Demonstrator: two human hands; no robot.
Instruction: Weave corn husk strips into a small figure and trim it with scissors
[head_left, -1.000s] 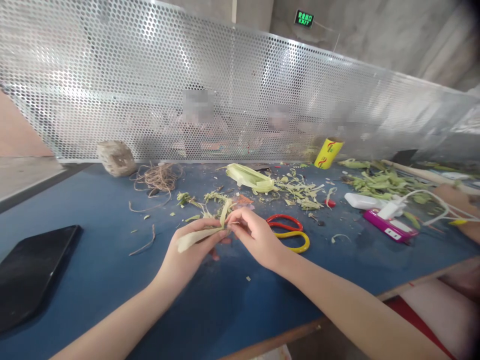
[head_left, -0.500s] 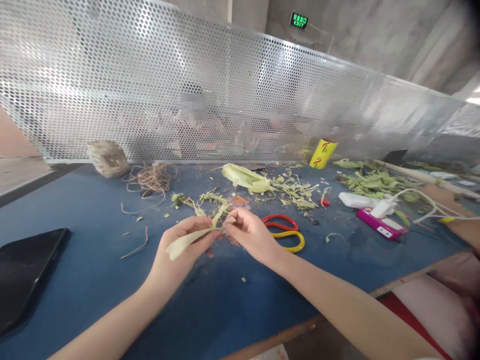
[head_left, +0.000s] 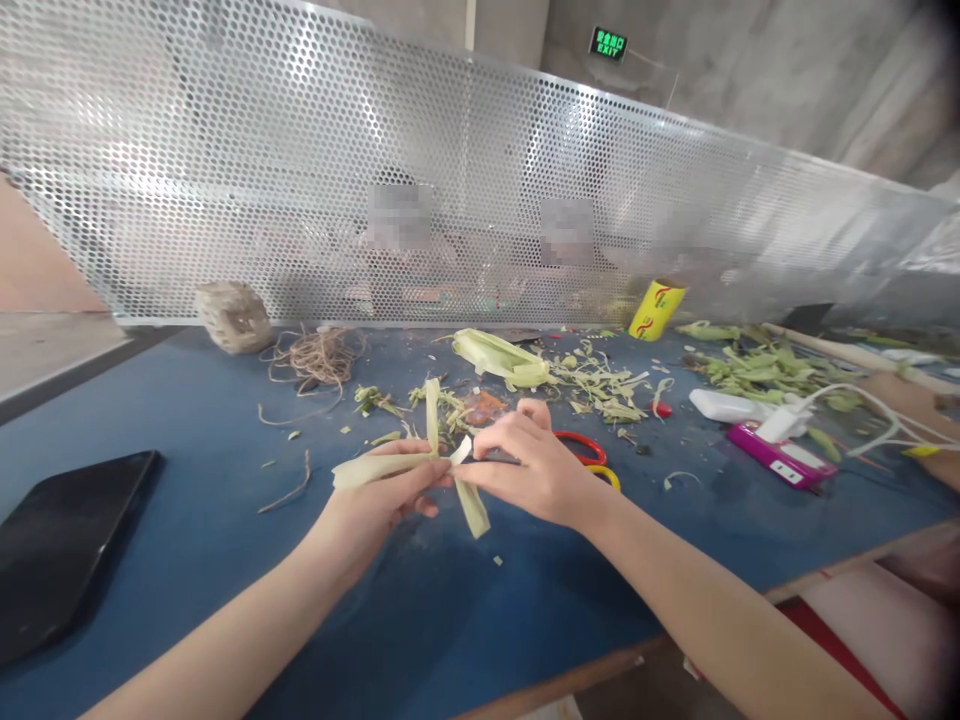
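My left hand pinches pale green husk strips where they cross, above the blue table. One strip points left over the fingers, one stands up, and another hangs down at the right. At the crossing, my right hand has its thumb and a finger around a short pale strip end, with the other fingers curled. Scissors with red and yellow handles lie partly behind my right hand. Beyond the hands is a larger piece of green husk.
A black tablet-like object lies at the left. Tangled twine and a rough block sit at the back left. Husk scraps, a yellow roll and a purple power strip are to the right. A perforated metal screen stands behind.
My right hand has turned and opened slightly at the crossing. The strips now spread in several directions, with one hanging down. More of the scissors is covered, and the view has shifted a little.
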